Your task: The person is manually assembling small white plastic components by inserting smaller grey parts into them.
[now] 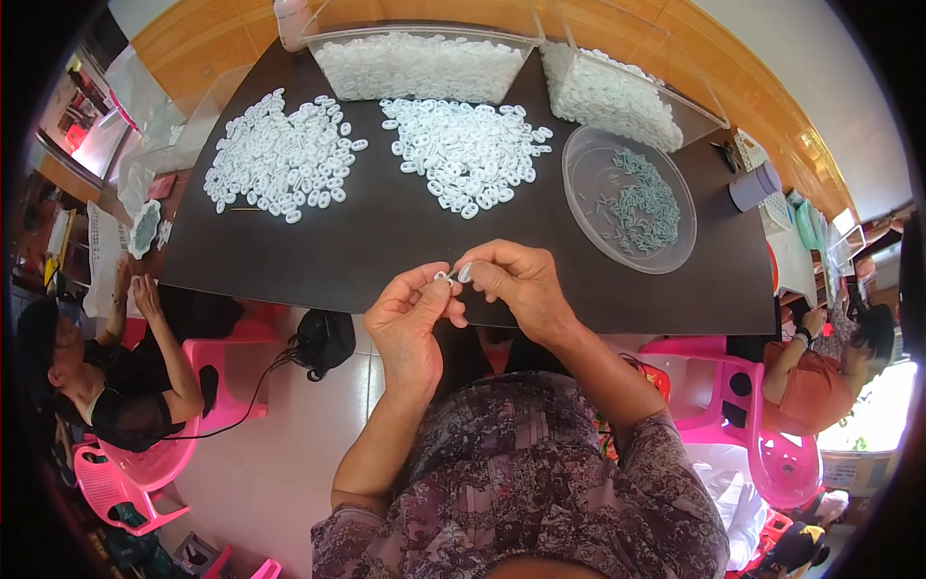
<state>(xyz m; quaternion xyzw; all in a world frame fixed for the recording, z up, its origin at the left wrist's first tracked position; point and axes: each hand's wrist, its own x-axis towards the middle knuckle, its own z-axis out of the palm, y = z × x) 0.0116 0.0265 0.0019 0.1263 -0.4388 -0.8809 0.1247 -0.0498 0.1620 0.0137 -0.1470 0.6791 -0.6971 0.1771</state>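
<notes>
Over the near edge of the dark table [318, 261], both my hands meet with the fingertips close together. My left hand [410, 314] pinches a small white oval plastic piece [443, 277] with holes in it. Between the thumb and fingers of my right hand [521, 288] is a second white oval piece [465, 273], tilted on edge. A short, thin dark bit shows between the two pieces, too small to make out. Beyond my hands lie two loose heaps of like white pieces, a left heap [280, 159] and a middle heap [468, 154].
A round clear tray [585, 179] at the right holds grey-green pins [644, 207]. Two clear bins, a middle bin [420, 68] and a right bin [617, 96], hold more white pieces. A purple-grey cup [754, 186] stands far right. Seated people flank me, left [125, 386] and right [820, 381].
</notes>
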